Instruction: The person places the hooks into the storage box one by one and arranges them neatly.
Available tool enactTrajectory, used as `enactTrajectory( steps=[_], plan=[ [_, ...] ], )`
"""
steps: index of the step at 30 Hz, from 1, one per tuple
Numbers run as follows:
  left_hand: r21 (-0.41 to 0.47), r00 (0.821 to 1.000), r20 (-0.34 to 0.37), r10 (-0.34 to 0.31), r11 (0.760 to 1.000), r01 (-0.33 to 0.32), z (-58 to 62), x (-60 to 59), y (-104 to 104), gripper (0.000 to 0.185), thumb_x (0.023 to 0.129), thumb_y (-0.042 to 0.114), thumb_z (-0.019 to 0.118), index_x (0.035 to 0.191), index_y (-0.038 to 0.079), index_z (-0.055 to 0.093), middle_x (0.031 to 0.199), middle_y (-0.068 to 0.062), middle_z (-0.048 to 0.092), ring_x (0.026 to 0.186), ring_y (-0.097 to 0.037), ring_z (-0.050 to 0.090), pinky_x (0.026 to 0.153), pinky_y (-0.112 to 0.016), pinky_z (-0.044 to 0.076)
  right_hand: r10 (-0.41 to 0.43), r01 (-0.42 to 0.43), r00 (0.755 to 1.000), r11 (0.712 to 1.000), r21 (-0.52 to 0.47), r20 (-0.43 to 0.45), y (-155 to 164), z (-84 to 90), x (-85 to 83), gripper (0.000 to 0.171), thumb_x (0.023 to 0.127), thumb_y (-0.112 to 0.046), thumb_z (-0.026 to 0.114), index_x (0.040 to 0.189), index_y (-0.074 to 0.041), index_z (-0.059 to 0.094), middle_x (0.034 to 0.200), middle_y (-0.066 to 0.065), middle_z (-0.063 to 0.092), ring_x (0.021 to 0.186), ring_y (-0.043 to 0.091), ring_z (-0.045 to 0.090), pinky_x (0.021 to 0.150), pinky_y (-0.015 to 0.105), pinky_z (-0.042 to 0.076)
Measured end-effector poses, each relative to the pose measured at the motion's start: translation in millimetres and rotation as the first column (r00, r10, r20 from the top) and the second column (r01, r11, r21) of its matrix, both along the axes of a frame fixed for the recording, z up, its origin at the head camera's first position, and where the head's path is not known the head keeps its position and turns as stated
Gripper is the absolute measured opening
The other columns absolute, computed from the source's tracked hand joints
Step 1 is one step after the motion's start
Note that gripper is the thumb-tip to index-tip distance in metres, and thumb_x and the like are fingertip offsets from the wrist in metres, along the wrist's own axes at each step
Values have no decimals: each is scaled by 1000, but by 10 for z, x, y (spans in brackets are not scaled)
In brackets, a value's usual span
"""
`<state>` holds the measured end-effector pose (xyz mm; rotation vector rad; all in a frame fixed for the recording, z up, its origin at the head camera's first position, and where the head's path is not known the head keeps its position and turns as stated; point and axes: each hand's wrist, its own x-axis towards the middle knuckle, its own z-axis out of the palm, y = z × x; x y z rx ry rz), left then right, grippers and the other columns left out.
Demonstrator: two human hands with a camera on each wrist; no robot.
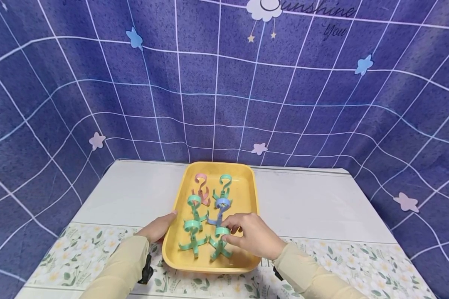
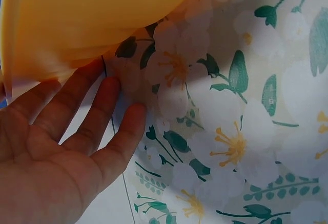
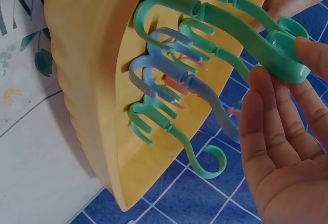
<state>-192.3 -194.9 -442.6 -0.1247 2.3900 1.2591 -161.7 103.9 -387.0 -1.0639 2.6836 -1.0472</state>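
Observation:
My right hand (image 1: 255, 234) is over the near right of the yellow tray (image 1: 252, 195), its thumb and fingertips pinching the curled top of a green claw hook (image 3: 256, 42). That hook's claws spread below, over the tray floor. Just behind it stands a blue claw hook (image 3: 169, 70). My left hand (image 2: 56, 137) is at the tray's left side, fingers nearly straight along its underside and thumb at the rim. Two more green claw hooks stand in the left column, the nearest one (image 1: 193, 241) beside the pinched hook. Farther back are a pink claw hook (image 1: 201, 193) and another green one (image 3: 159, 111).
The tray stands on a white table (image 1: 303, 199) whose near part has a floral cloth (image 1: 344, 265). A blue grid-patterned curtain (image 1: 224, 104) with stars hangs behind the table and along both sides. The hooks stand close together, some claws overlapping in the head view.

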Motion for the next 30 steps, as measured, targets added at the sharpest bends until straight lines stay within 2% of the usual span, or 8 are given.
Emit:
enactTrajectory(
  steps=[3,8,17,22,24,27,30],
  plan=[
    [6,1000,-3,-1,1000,1,-2,1,-4,61,112,40,22,135,-7,53,97,-6,70,88,-18,69,91,-42,53,-2,2,1000,1000,6,0,1,3,0,13,92,-12,78,105,-13,77,100,-6,73,83,3,63,77,30,55],
    [35,1000,-7,8,999,-8,-11,10,-2,61,112,39,23,133,-9,54,94,-8,70,85,-19,70,82,-37,56,-2,2,1000,1000,3,4,9,9,0,15,92,-12,78,107,-12,77,101,-5,74,83,4,64,78,29,55],
    [29,1000,-11,11,1000,-10,-2,24,33,61,113,39,22,136,-9,52,98,-7,71,88,-20,70,86,-40,56,21,-21,999,1000,4,40,40,33,-14,20,91,-13,79,111,-12,76,106,-4,74,84,4,64,77,30,55],
    [-17,999,-28,-15,1000,15,-16,0,11,61,113,39,22,138,-8,52,95,-6,70,85,-18,68,85,-40,54,60,-63,997,996,66,46,116,103,-34,31,92,-17,79,121,-11,71,115,-3,71,93,8,64,84,30,54],
    [-68,998,-51,-42,997,38,3,-7,-5,60,113,38,23,140,-8,51,94,-6,68,84,-18,67,87,-43,53,77,-79,997,993,91,24,159,144,-46,34,91,-16,80,123,-9,70,117,0,71,95,13,65,86,31,54],
    [-138,994,-84,-66,989,54,55,-19,-15,59,113,38,26,144,-7,48,93,-9,67,86,-23,66,92,-51,50,57,-60,998,992,112,24,227,208,-67,35,92,-16,79,124,-8,69,120,1,70,99,19,65,88,35,53],
    [-176,990,-118,-71,983,49,111,-24,-5,59,112,37,30,151,-6,39,113,-21,67,105,-38,65,101,-59,44,4,-7,1000,995,102,27,295,265,-95,35,94,-19,76,126,-8,68,120,2,70,102,22,65,89,40,53]
  ],
)
